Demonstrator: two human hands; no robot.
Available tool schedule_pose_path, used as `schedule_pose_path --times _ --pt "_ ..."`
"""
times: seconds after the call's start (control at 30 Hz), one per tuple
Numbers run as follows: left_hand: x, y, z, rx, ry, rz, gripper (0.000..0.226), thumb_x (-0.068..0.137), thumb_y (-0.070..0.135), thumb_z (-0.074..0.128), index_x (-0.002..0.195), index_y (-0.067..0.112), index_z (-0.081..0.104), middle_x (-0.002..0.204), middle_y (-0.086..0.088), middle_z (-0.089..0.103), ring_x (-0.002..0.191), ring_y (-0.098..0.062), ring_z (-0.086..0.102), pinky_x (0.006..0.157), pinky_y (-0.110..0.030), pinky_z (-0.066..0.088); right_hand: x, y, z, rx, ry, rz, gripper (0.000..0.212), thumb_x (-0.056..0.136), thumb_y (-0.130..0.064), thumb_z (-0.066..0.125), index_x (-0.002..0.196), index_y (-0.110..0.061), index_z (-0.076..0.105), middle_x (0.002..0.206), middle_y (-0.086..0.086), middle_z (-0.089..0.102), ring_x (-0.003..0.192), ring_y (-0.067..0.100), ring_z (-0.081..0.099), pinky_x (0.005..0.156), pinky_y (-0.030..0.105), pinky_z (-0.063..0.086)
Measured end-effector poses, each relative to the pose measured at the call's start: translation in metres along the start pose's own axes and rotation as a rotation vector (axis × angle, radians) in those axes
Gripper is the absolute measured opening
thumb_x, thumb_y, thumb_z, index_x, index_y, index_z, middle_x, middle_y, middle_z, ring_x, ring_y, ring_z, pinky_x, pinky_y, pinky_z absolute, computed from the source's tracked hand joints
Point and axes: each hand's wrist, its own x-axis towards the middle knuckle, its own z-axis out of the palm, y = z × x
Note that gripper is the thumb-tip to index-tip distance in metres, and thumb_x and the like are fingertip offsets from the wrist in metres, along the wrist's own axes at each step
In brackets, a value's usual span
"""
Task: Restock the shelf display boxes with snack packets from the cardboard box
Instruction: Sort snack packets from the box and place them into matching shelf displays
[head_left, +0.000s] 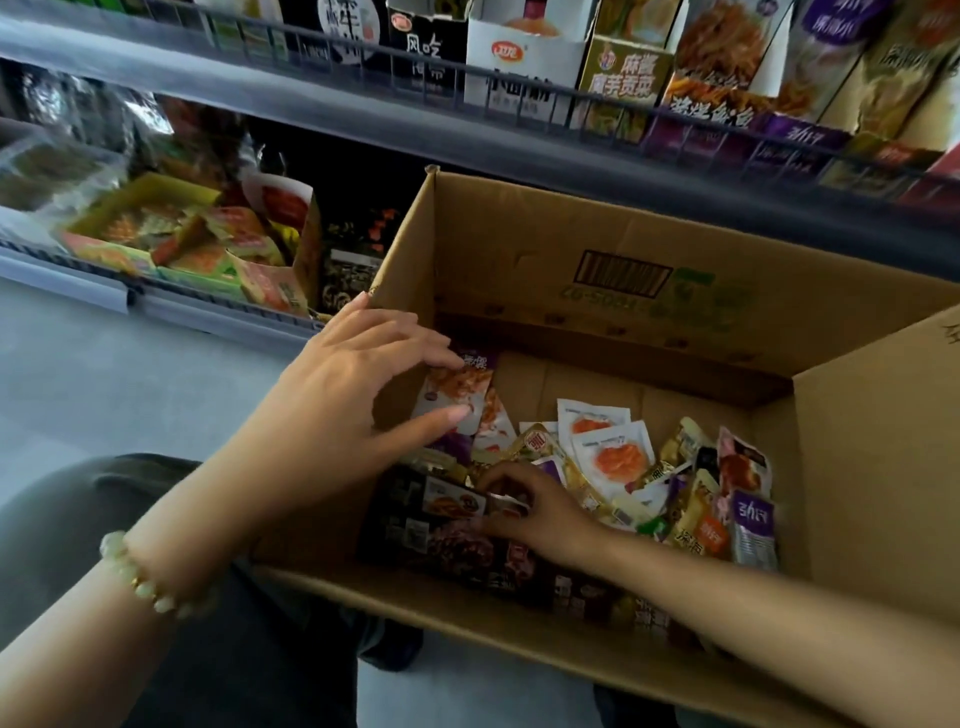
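Grey floor (104, 374) left, shelf edge (363, 111) above cardboard box (519, 249)

Retail shop, snack aisle. Tiered metal shelving (260, 88) with wire front rails (519, 98), packed with printed display boxes (519, 57) facing out. Price-tag strip (171, 301) runs along the lower shelf edge. Open cardboard box (519, 249) of mixed snack packets (613, 452) sits beside the shelves, above the grey floor (104, 374).

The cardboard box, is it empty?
No, the cardboard box holds a pile of snack packets on its bottom.
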Motion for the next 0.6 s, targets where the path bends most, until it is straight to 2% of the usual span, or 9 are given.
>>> schedule_pose_path --times 0.1,0.17,0.2,0.3,0.37,0.4,0.47,0.53,0.6 --pt "-0.013 0.006 0.0 0.025 0.02 0.019 0.053 0.083 0.067 0.041 0.116 0.033 0.064 0.125 0.013 0.061 0.128 -0.008 0.046 0.118 -0.032 0.012 -0.005 0.002 0.007 -0.181 0.005 0.035 0.037 0.079 -0.045 0.073 0.111 -0.03 0.062 0.12 -0.008 0.05 0.116 0.012 0.044 0.099 0.027 0.041" --pt "-0.014 0.007 0.0 0.035 0.015 0.014 0.052 0.083 0.066 0.042 0.116 0.031 0.065 0.125 0.012 0.061 0.128 -0.009 0.046 0.118 -0.031 0.012 -0.005 0.0 0.009 -0.312 -0.064 0.072 0.049 0.082 -0.05 0.067 0.121 -0.021 0.064 0.126 -0.006 0.047 0.119 0.012 0.037 0.101 0.028 0.037" --pt "-0.013 0.007 0.0 0.039 0.012 0.01 0.053 0.083 0.066 0.042 0.116 0.031 0.065 0.126 0.011 0.062 0.128 -0.009 0.047 0.118 -0.032 0.014 -0.004 -0.001 0.01 -0.324 -0.078 0.072 0.046 0.083 -0.049 0.065 0.116 -0.017 0.066 0.124 -0.003 0.05 0.117 0.014 0.04 0.1 0.029 0.039" --pt "-0.011 0.006 0.0 0.032 0.012 0.008 0.053 0.082 0.065 0.043 0.116 0.031 0.065 0.125 0.01 0.062 0.127 -0.011 0.048 0.117 -0.039 0.02 -0.004 -0.009 0.007 -0.193 -0.006 0.067 0.03 0.086 -0.04 0.066 0.073 -0.014 0.066 0.088 0.003 0.063 0.083 0.016 0.058 0.075 0.03 0.049" --pt "-0.01 0.005 0.0 0.039 0.013 0.005 0.053 0.082 0.066 0.043 0.116 0.031 0.064 0.124 0.011 0.062 0.127 -0.01 0.048 0.117 -0.04 0.021 -0.005 -0.015 -0.008 -0.093 0.037 0.139 0.032 0.088 -0.037 0.065 0.062 -0.018 0.058 0.065 -0.002 0.055 0.058 0.011 0.053 0.054 0.016 0.041" --pt "-0.009 0.004 0.001 0.044 0.01 0.005 0.054 0.082 0.067 0.042 0.116 0.032 0.064 0.124 0.011 0.062 0.127 -0.01 0.048 0.116 -0.039 0.021 -0.006 -0.02 -0.019 -0.047 0.067 0.167 0.032 0.088 -0.035 0.065 0.061 -0.019 0.058 0.062 -0.004 0.054 0.054 0.009 0.052 0.05 0.011 0.038" --pt "-0.006 0.001 0.001 0.041 0.003 0.0 0.056 0.081 0.069 0.04 0.116 0.033 0.063 0.124 0.016 0.059 0.127 -0.007 0.046 0.117 -0.035 0.017 -0.008 -0.027 -0.047 0.066 0.129 0.211 0.027 0.087 -0.033 0.067 0.07 -0.013 0.064 0.068 -0.001 0.063 0.059 0.01 0.062 0.054 0.012 0.046" --pt "-0.002 -0.003 0.001 0.0 -0.008 -0.016 0.058 0.08 0.072 0.038 0.118 0.034 0.061 0.124 0.02 0.055 0.128 -0.003 0.043 0.117 -0.032 0.014 -0.009 -0.033 -0.074 0.169 0.186 0.238 0.037 0.084 -0.036 0.071 0.091 0.001 0.069 0.085 0.014 0.072 0.073 0.02 0.071 0.069 0.027 0.059" --pt "0.005 -0.008 0.002 -0.049 -0.028 -0.044 0.059 0.078 0.075 0.037 0.119 0.037 0.058 0.124 0.02 0.054 0.128 0.0 0.04 0.117 -0.034 0.018 -0.013 -0.043 -0.099 0.238 0.245 0.259 0.033 0.083 -0.03 0.071 0.101 -0.002 0.068 0.088 0.013 0.073 0.071 0.018 0.071 0.068 0.028 0.058"
